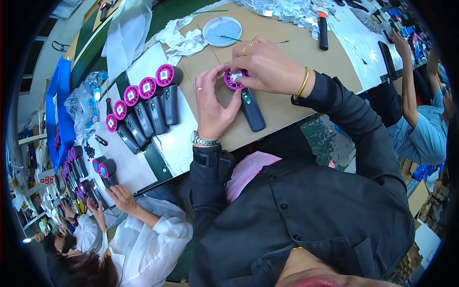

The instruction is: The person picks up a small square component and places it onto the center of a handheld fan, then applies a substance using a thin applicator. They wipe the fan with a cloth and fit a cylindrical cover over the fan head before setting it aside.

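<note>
On a brown cardboard sheet (pixel 296 88) in front of me lies a dark handheld device (pixel 253 115) with a round, slotted pink head (pixel 230 82). My left hand (pixel 214 107) curls around the head from the left, fingers at its far rim and thumb near the handle. Over the face of the head, my right hand (pixel 275 69) pinches with thumb and fingertips at a small white square piece (pixel 237 75) in its centre. The fingertips partly cover that piece. To the left stands a row of several similar devices (pixel 155 111), white squares on their pink faces.
Beyond my hands are a round dish (pixel 210 33) of bluish-grey matter with a green stick (pixel 229 38), a crumpled white cloth (pixel 189 44) and a black-handled tool (pixel 323 38). At left, a co-worker's hand (pixel 122 198) is near more devices. A blue bin (pixel 67 100) stands farther left.
</note>
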`<state>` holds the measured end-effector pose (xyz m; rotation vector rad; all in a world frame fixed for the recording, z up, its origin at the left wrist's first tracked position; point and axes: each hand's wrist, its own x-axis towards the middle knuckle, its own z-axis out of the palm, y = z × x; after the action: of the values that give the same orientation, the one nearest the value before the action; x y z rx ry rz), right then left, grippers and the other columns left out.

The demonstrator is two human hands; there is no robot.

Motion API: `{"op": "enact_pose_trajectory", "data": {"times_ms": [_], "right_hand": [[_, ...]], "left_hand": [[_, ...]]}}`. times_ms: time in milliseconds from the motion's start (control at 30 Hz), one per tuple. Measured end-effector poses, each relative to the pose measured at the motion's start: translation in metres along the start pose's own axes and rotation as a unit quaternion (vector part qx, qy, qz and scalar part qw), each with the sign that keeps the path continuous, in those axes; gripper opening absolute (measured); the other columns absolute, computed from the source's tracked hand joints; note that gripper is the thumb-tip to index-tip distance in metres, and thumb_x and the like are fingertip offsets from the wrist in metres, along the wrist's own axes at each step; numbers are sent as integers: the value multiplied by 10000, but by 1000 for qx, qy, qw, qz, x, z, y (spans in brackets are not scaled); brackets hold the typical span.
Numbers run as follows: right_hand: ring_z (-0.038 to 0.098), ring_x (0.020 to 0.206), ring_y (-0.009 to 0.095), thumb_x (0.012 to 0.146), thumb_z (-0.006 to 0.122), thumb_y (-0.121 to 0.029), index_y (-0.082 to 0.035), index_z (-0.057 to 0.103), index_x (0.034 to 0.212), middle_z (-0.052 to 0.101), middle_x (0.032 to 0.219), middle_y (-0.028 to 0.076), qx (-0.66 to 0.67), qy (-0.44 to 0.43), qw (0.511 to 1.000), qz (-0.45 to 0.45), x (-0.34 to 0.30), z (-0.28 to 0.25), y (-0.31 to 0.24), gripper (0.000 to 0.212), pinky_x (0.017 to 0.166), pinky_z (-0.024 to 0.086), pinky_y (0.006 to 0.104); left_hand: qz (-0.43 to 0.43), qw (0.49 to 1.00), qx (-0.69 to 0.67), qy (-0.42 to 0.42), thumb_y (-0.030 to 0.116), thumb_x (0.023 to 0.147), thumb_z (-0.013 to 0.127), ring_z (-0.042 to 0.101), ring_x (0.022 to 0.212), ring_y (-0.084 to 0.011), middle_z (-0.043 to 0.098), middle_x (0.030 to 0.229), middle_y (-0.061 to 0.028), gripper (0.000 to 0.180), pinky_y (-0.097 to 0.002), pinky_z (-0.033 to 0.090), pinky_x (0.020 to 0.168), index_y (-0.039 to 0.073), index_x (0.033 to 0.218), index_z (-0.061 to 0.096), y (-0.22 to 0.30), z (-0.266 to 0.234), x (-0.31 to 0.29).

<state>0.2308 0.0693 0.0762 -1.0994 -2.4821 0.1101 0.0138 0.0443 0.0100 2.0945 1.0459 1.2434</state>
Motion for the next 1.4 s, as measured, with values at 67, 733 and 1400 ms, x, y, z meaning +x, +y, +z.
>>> {"op": "enact_pose_trajectory", "data": {"times_ms": [67, 733, 1400], "right_hand": [[673, 1073, 282, 932, 785, -225, -84, 799, 1074, 702, 1065, 77, 32, 2, 999, -33, -3, -1, 8, 201, 951, 473, 434], [665, 1253, 255, 947, 876, -235, -88, 578, 1551, 684, 1349, 119, 352, 136, 912, 163, -62, 9, -19, 689, 1081, 538, 407], [664, 1297, 215, 883, 918, -55, -16, 353, 1691, 637, 1459, 160, 631, 94, 737, 221, -117, -20, -89, 987, 1129, 554, 371]], "left_hand": [[-1, 1000, -11, -1, 72, 808, 834, 577, 1287, -332, 672, 1363, -131, 703, -458, 437, 1144, 35, 1455, 561, 2, 1, 2], [75, 993, -95, 9, 43, 831, 910, 687, 1307, -351, 671, 1443, -212, 859, -444, 547, 1127, 24, 1556, 449, 19, 4, -7], [-197, 882, -421, -75, 57, 891, 910, 618, 1403, -302, 453, 1688, -204, 959, -427, 566, 1129, -32, 1664, 350, 122, 0, -51]]}}
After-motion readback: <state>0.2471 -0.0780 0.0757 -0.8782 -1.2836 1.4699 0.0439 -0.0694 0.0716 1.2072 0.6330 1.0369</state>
